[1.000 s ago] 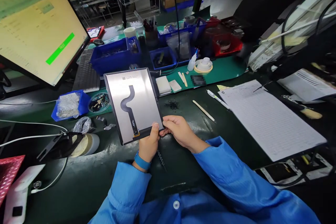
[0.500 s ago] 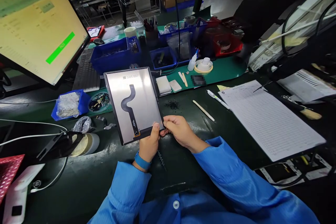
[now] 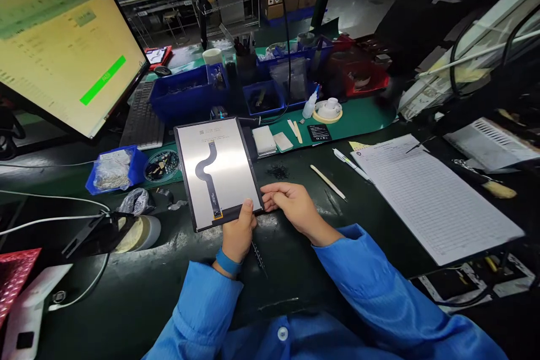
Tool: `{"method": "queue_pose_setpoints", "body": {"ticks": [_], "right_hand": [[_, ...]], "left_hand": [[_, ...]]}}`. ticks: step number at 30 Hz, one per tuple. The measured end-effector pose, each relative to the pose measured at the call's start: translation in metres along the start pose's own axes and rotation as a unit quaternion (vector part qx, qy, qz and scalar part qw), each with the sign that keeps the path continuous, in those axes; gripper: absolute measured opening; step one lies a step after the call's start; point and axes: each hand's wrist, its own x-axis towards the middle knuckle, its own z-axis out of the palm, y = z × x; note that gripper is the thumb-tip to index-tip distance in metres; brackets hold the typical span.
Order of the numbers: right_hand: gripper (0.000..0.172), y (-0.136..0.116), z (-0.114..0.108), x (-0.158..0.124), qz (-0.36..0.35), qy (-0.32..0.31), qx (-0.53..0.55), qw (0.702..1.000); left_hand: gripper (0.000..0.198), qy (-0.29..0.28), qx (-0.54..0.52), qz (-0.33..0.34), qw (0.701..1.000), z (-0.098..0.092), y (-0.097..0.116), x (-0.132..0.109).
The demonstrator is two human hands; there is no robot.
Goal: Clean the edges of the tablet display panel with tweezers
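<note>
A tablet-sized display panel (image 3: 234,163) is tilted up over the bench, silver back facing me, inside a black border. Down that back runs a dark, S-curved flex cable (image 3: 203,171) with a gold-coloured end near the lower edge. My left hand (image 3: 239,233) is closed on the panel's bottom edge, thumb on the front and fingers hidden behind. At the lower right corner, my right hand (image 3: 291,205) has curled fingers, their tips against or just beside the panel's edge. Whether a small thing sits between those fingertips cannot be seen.
A monitor (image 3: 71,39) and keyboard (image 3: 143,115) stand at left. Blue bins (image 3: 185,93) line the back, near a dropper bottle (image 3: 310,106). Black bits (image 3: 277,171), a pale stick (image 3: 328,182), a pen (image 3: 352,165) and a printed form (image 3: 439,197) lie to the right.
The panel has tipped slightly and its glare has shifted. My right thumb has come off the panel's corner, and its fingers are now curled beside the edge. My left hand keeps its grip.
</note>
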Motion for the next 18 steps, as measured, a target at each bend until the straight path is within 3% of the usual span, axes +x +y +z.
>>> {"method": "queue_pose_setpoints", "body": {"ticks": [5,10,13,15,18], "right_hand": [[0.027,-0.003,-0.023,0.015,-0.105,0.119,-0.132,0.978],[0.028,-0.005,-0.042,0.025,-0.193,0.204,-0.325,0.903],[0.033,-0.005,-0.046,0.027,-0.243,0.225,-0.368,0.869],[0.035,-0.003,-0.043,0.026,-0.231,0.208,-0.341,0.887],[0.034,0.004,-0.028,0.02,-0.169,0.147,-0.234,0.946]], "left_hand": [[0.058,0.005,-0.056,-0.016,0.998,0.009,0.014,0.0],[0.06,0.014,-0.079,-0.024,0.997,0.011,0.02,-0.002],[0.061,0.015,-0.083,-0.023,0.996,0.011,0.02,-0.003],[0.061,0.017,-0.087,-0.025,0.996,0.011,0.02,-0.003],[0.06,0.015,-0.097,-0.022,0.995,0.011,0.02,-0.004]]}}
